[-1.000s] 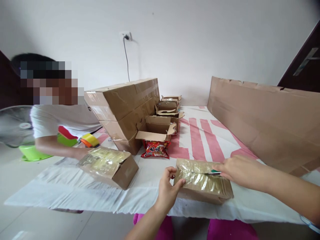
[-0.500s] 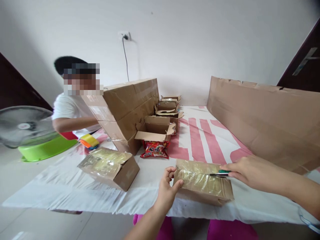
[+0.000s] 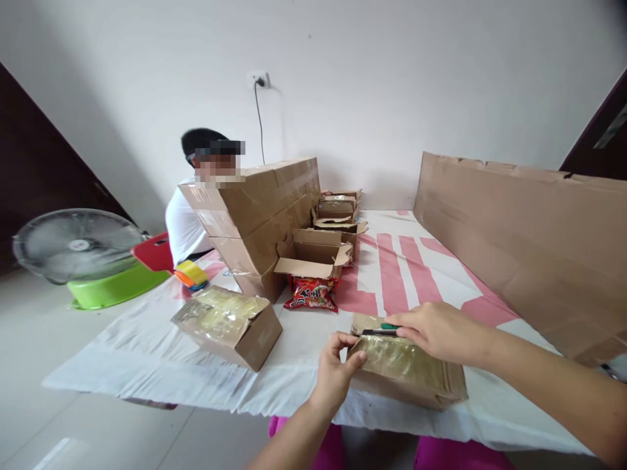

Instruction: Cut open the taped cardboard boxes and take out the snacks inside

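A small taped cardboard box [image 3: 411, 369] lies at the near edge of the table. My left hand [image 3: 336, 372] grips its left end, thumb on the taped top. My right hand [image 3: 435, 329] is closed on a green-handled knife [image 3: 382, 329], whose blade lies across the top of the box near its far left corner.
A second taped box [image 3: 230, 323] lies to the left. Stacked large cartons [image 3: 255, 215], open small boxes [image 3: 313, 251] and a red snack packet [image 3: 312, 294] sit mid-table. A tall cardboard sheet [image 3: 529, 235] stands at right. A person in white [image 3: 186, 225], a fan [image 3: 78, 245] and a green basin [image 3: 115, 287] are at left.
My right hand has drawn the knife leftward along the box top, from its right end to near the left end. The other person has moved back behind the cartons.
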Motion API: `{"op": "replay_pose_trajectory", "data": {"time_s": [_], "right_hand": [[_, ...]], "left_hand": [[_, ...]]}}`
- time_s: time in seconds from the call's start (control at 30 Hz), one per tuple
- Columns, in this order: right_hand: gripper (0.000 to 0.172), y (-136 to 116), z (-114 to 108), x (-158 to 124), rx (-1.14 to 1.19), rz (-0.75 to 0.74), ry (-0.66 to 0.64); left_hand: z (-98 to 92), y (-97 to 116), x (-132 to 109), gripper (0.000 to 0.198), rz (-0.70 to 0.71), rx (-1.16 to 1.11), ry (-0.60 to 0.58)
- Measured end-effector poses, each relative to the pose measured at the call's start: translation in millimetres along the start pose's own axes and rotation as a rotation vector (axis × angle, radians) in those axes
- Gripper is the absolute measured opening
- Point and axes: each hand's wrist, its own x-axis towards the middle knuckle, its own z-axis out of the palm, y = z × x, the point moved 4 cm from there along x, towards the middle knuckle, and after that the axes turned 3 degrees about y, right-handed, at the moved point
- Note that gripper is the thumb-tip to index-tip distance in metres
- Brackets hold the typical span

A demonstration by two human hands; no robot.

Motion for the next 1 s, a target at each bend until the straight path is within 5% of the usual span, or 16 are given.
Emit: {"op": "replay_pose_trajectory", "data": {"time_s": [0.73,1.0], "right_hand": [[0.027,-22,0,29,-0.314,-0.135,-0.103],[0.024,-21,-8,15,-0.345,-0.097,-0.168]], "left_hand": [[-3.0,0,2,0.032,0.047,0.078,-0.002],[-2.8,3,1,0.031,0.060,0.098,-0.018]]}}
